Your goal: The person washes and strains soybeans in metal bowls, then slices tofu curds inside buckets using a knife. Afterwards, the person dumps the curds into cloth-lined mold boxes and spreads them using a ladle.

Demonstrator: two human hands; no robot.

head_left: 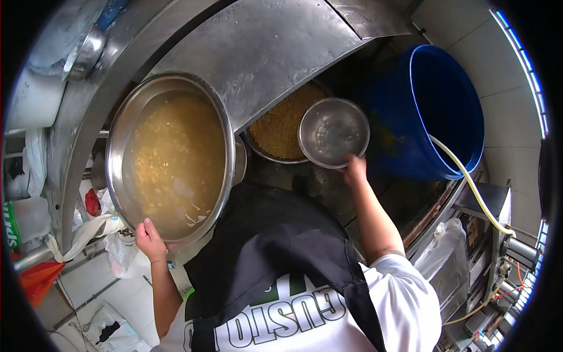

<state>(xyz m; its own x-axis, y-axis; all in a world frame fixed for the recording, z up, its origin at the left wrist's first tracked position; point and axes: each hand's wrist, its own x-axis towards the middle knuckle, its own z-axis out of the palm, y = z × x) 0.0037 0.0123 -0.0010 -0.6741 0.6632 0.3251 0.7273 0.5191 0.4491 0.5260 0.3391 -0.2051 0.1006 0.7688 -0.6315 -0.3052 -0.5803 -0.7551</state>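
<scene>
My left hand (pixel 151 240) grips the near rim of a large metal basin (pixel 230 176), thumb over the edge. Cloudy yellowish water (pixel 176 141) fills much of it, with pale grains or beans lying under the surface. In my right hand (pixel 354 170) is a smaller metal bowl (pixel 334 132), held by its near rim. That bowl looks empty apart from a little wetness or shine at its bottom. Partly behind it, another metal basin holds a heap of yellow-brown grains or beans (pixel 284 126); the steel counter covers part of this basin.
A tall blue barrel (pixel 431 111) stands at the right, with a pale hose (pixel 469 176) running over its rim. The steel counter (pixel 252 53) has an edge near the basins. Plastic bags (pixel 126 252) hang at the left. A metal rack (pixel 469 240) stands at lower right.
</scene>
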